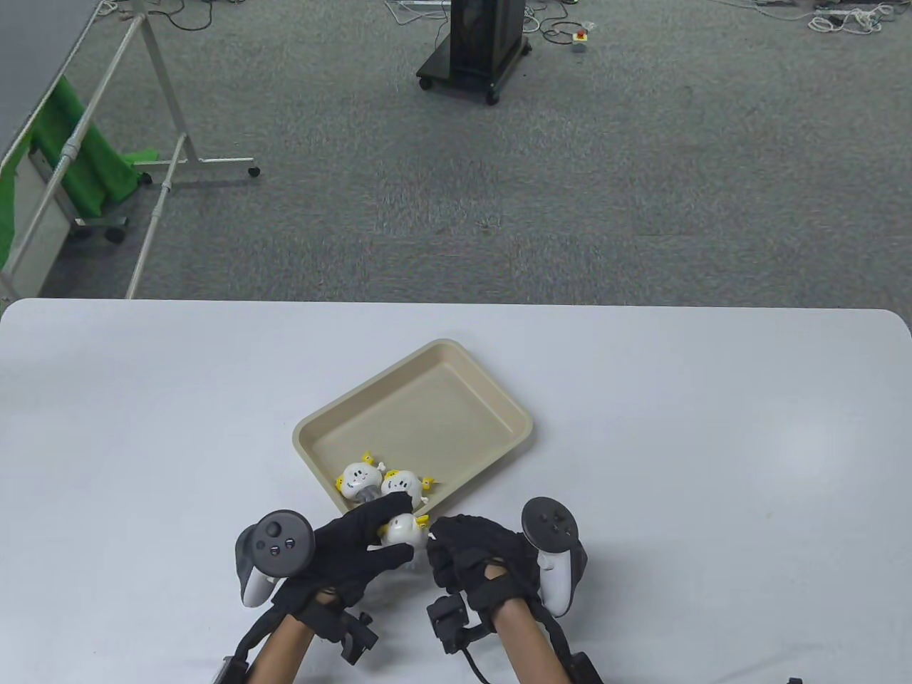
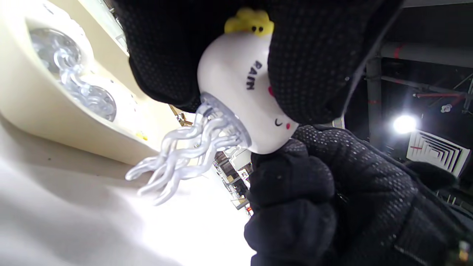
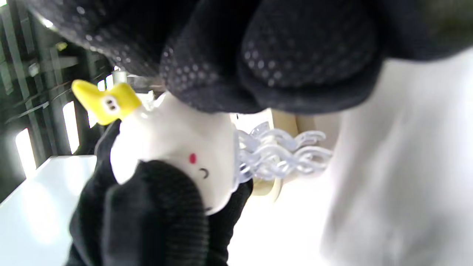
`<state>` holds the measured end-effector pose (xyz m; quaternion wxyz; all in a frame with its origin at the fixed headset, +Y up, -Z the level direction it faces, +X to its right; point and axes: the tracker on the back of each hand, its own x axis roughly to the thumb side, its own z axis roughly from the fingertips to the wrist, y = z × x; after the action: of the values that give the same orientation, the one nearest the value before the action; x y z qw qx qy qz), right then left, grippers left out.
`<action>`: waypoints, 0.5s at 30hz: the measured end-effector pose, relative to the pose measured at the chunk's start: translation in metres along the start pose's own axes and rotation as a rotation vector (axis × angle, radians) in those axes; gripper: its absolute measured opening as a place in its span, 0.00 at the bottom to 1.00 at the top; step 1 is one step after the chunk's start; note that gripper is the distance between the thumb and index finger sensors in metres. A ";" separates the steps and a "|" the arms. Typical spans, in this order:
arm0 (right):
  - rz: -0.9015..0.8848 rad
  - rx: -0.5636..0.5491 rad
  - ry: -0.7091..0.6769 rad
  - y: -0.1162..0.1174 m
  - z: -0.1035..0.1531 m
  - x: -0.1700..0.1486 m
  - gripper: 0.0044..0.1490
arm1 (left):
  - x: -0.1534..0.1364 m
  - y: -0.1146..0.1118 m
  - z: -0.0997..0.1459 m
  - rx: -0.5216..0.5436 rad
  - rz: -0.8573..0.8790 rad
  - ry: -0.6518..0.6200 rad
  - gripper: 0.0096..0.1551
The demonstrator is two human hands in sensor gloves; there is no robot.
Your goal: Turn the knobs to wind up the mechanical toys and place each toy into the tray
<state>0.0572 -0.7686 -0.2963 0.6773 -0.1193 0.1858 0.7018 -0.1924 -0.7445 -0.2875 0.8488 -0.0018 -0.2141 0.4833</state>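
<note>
A white jellyfish toy (image 1: 401,531) with yellow knobs and clear tentacles is held just above the table, in front of the tray's near corner. My left hand (image 1: 367,536) grips its body between thumb and fingers (image 2: 173,51). My right hand (image 1: 447,547) has its fingers (image 3: 295,55) curled against the toy's (image 3: 173,136) right side; the spot they pinch is hidden. One yellow knob (image 3: 105,99) sticks out free. The beige tray (image 1: 456,356) holds two more jellyfish toys (image 1: 356,481) (image 1: 400,483) in its near corner.
The white table (image 1: 712,463) spreads wide on both sides of the tray. The tray's near wall (image 2: 44,118) stands close beside the held toy's tentacles (image 2: 177,162). Beyond the table is carpeted floor with a rack and a black cart.
</note>
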 end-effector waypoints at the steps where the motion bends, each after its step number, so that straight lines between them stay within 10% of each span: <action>1: -0.016 0.002 0.008 0.000 0.000 -0.001 0.23 | 0.000 0.000 0.000 0.001 -0.001 0.000 0.43; 7: 0.084 0.052 -0.107 0.001 -0.001 0.005 0.26 | -0.004 0.004 0.001 0.029 0.012 0.019 0.43; 15: 0.703 -0.208 -0.727 0.011 0.028 0.040 0.37 | -0.012 0.013 0.003 0.088 0.062 0.052 0.44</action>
<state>0.0467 -0.7210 -0.2862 0.4058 0.1351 -0.1036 0.8980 -0.2099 -0.7479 -0.2917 0.8379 0.0164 -0.1702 0.5184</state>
